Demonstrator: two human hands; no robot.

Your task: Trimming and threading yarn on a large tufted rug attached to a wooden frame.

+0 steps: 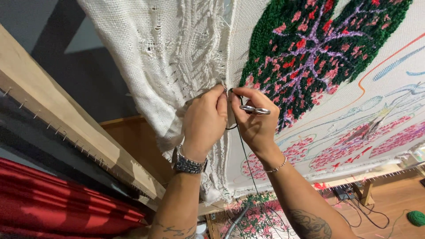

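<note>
White cloth, two hands at a tufted leaf's edge

Head view: left hand, wristwatch on, has its grip pinching the frayed white backing cloth just beside the green and pink tufted leaf. Right hand has its grip pressed around small silver scissors, a dark yarn strand hanging below. Wooden frame with nails runs at left, red fabric beneath it.

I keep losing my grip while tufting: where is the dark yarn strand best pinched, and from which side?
Probably right at the cloth, where the right hand meets the dark yarn near the green patch's edge. Come from the right; the left hand presses the white backing cloth on the other side, and the strand hangs loose below.
</note>
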